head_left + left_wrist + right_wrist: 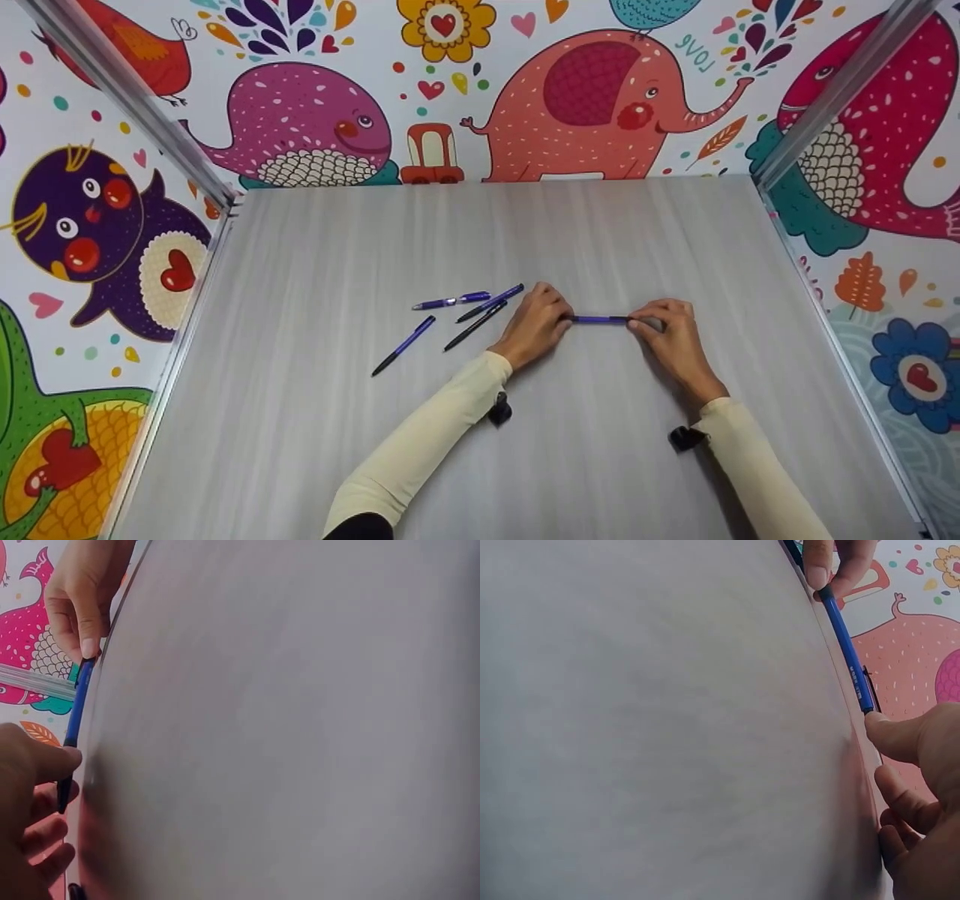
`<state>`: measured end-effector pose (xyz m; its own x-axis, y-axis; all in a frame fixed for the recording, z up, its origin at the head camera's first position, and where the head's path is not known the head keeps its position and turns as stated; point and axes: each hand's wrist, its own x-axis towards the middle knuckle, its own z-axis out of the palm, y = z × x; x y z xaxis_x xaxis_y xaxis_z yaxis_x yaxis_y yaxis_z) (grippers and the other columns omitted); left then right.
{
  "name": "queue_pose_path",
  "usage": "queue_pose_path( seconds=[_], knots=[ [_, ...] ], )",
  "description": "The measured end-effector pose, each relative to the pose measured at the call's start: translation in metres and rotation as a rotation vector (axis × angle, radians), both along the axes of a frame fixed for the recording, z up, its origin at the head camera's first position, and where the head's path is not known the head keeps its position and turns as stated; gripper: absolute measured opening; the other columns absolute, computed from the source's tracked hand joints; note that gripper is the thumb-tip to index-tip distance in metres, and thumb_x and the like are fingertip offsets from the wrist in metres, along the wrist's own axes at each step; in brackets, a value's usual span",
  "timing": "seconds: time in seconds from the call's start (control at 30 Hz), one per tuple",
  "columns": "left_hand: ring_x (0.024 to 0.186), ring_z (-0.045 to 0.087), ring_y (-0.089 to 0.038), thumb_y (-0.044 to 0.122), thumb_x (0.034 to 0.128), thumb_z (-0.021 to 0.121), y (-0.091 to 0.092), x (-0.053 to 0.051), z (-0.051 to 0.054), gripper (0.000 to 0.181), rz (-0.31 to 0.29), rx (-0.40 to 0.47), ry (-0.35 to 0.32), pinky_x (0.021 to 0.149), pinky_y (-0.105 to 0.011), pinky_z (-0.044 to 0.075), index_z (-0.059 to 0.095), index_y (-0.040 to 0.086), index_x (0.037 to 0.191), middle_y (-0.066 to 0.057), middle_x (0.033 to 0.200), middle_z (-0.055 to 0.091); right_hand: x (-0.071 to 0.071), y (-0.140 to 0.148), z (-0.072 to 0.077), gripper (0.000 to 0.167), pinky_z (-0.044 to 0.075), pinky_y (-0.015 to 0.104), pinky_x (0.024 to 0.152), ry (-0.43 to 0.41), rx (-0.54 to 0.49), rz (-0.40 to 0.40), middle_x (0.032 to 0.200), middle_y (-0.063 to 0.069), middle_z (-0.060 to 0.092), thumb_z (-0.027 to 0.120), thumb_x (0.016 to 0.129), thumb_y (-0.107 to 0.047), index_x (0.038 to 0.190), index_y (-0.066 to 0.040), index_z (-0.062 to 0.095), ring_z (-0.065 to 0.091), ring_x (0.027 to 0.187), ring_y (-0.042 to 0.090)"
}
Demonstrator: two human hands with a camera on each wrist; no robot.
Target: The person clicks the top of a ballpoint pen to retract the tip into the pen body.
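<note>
A blue pen (600, 320) with a black grip stretches level between the two hands. My left hand (535, 322) pinches the dark grip end between thumb and fingers, and the black tip pokes out past the thumb in the left wrist view. At the other end, my right hand (671, 341) pinches the pen's clip end; in the right wrist view its thumb (896, 736) presses against that end. Left of the left hand lie a blue pen with a pale band (450, 301), another blue pen (491, 301), a black pen (475, 325) and a separate blue pen (405, 345).
The grey table (315, 247) is bordered by metal rails at its sides. Walls with printed cartoon animals, such as an elephant (585, 112), stand behind and beside it. Small black devices (500, 410) sit at both wrists.
</note>
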<state>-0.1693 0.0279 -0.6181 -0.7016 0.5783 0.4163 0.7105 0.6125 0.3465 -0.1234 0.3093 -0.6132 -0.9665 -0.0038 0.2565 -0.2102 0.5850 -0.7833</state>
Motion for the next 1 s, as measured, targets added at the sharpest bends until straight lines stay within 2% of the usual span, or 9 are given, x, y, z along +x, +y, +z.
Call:
queue_pose_path(
  seconds=[0.1, 0.27, 0.6, 0.87, 1.0],
  knots=[
    [0.116, 0.062, -0.024, 0.02, 0.1021, 0.08, 0.001, 0.0025, 0.0081, 0.009, 0.017, -0.05, -0.014, 0.102, -0.04, 0.053, 0.086, 0.014, 0.105, -0.002, 0.112, 0.077, -0.0005, 0.0006, -0.001, 0.011, 0.033, 0.039, 0.098, 0.015, 0.006, 0.005, 0.113, 0.023, 0.072, 0.086, 0.09, 0.006, 0.1, 0.001, 0.085, 0.048, 0.118, 0.035],
    [0.119, 0.059, -0.023, 0.023, 0.1044, 0.078, 0.0024, 0.0028, 0.0108, 0.013, 0.034, -0.098, -0.075, 0.105, -0.041, 0.051, 0.087, 0.016, 0.11, -0.002, 0.116, 0.076, -0.0003, 0.0019, -0.0035, 0.011, 0.032, 0.044, 0.098, 0.037, 0.019, 0.009, 0.114, 0.023, 0.069, 0.085, 0.09, 0.008, 0.099, 0.001, 0.085, 0.045, 0.12, 0.038],
    [0.122, 0.059, -0.023, 0.024, 0.1036, 0.08, 0.0025, -0.0005, 0.008, 0.013, 0.048, -0.032, -0.186, 0.109, -0.041, 0.047, 0.088, 0.017, 0.112, -0.001, 0.119, 0.073, -0.0017, 0.0047, -0.0068, 0.011, 0.032, 0.049, 0.1, 0.062, 0.041, 0.025, 0.116, 0.026, 0.067, 0.085, 0.09, 0.008, 0.1, 0.003, 0.084, 0.043, 0.121, 0.04],
    [0.122, 0.058, -0.023, 0.025, 0.104, 0.079, 0.0006, 0.0001, 0.0097, 0.015, 0.032, -0.039, -0.172, 0.109, -0.042, 0.047, 0.087, 0.016, 0.112, -0.002, 0.121, 0.073, 0.0, 0.0037, -0.0034, 0.015, 0.034, 0.051, 0.101, 0.018, 0.081, 0.023, 0.122, 0.027, 0.066, 0.083, 0.093, 0.006, 0.108, 0.005, 0.082, 0.043, 0.126, 0.044],
    [0.123, 0.059, -0.023, 0.023, 0.1035, 0.079, -0.0019, 0.0023, 0.0118, 0.016, 0.028, -0.016, -0.176, 0.109, -0.039, 0.047, 0.085, 0.013, 0.115, -0.002, 0.122, 0.074, 0.0014, 0.002, 0.0006, 0.018, 0.034, 0.052, 0.104, 0.0, 0.064, 0.015, 0.125, 0.027, 0.066, 0.084, 0.094, 0.004, 0.111, 0.005, 0.081, 0.045, 0.127, 0.044]
  ],
)
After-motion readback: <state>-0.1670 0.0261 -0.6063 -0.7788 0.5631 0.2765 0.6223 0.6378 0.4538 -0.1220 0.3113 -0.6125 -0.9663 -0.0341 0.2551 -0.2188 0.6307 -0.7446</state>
